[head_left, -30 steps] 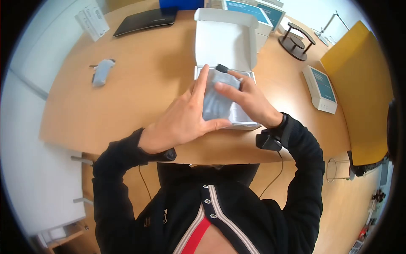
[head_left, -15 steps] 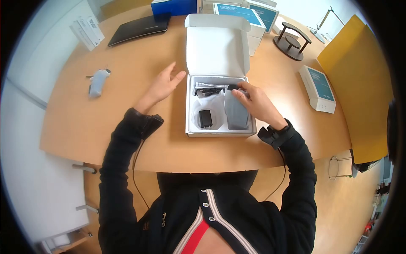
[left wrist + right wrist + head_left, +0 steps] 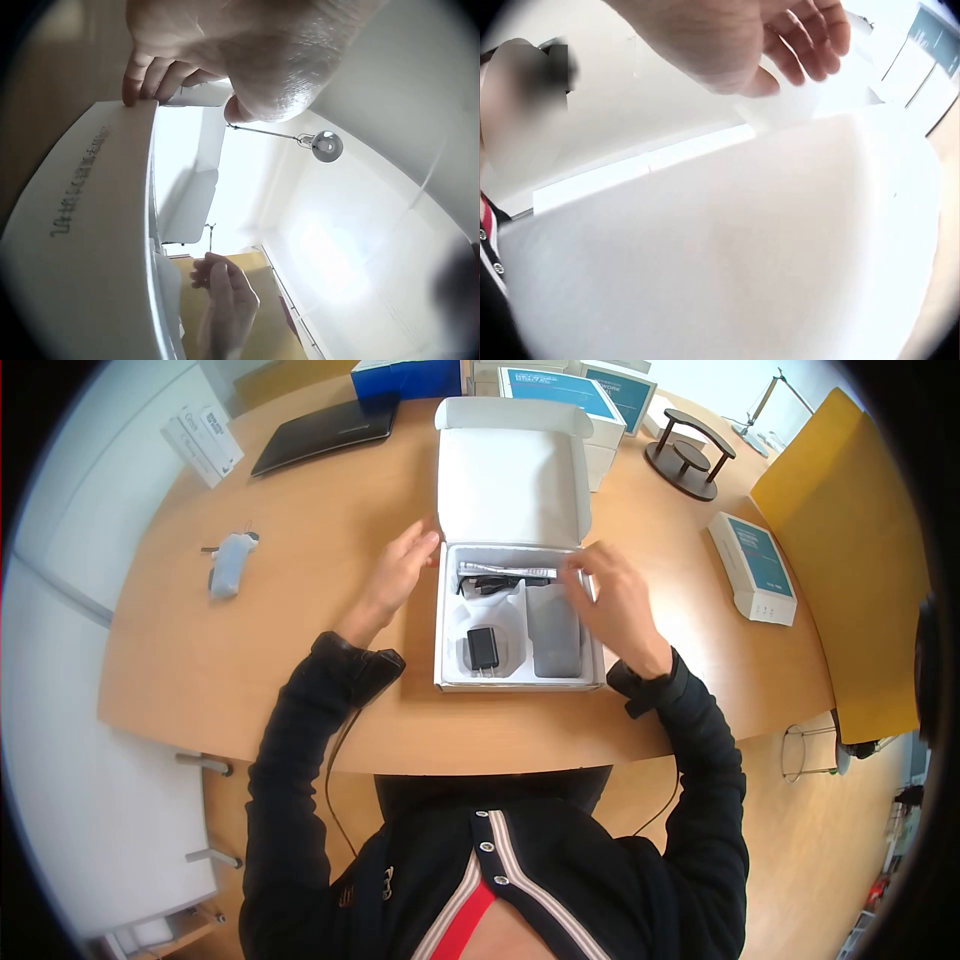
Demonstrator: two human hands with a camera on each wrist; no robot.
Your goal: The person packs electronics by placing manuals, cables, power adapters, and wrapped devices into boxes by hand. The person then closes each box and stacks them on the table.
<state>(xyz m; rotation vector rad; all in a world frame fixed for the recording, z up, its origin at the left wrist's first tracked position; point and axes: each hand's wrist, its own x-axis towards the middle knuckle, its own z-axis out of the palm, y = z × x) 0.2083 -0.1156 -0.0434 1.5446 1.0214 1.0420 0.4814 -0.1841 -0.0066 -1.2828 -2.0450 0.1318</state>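
An opened white box (image 3: 455, 686) lies in front of me, its lid (image 3: 512, 480) tilted back. Inside are a black power adapter (image 3: 483, 648), a coiled black cable (image 3: 490, 584), a thin printed strip (image 3: 500, 569) and a grey bagged item (image 3: 555, 640) filling the right compartment. My left hand (image 3: 398, 570) is beside the box's left wall; in the left wrist view its fingertips (image 3: 132, 91) rest at the box's edge. Over the right rim hovers my right hand (image 3: 618, 605), fingers loosely bent and holding nothing, as the right wrist view also shows.
At the left lies a small bagged item (image 3: 232, 565). A black laptop (image 3: 325, 433), a blue box (image 3: 408, 378) and teal-labelled boxes (image 3: 560, 395) stand behind. To the right are a dark stand (image 3: 685, 458), a white-and-teal box (image 3: 755, 565) and a yellow partition (image 3: 840, 560).
Both hands held the grey bagged item over the box; it now lies in the right compartment. My right hand has let go and lifted, while the left went to the box's left side.
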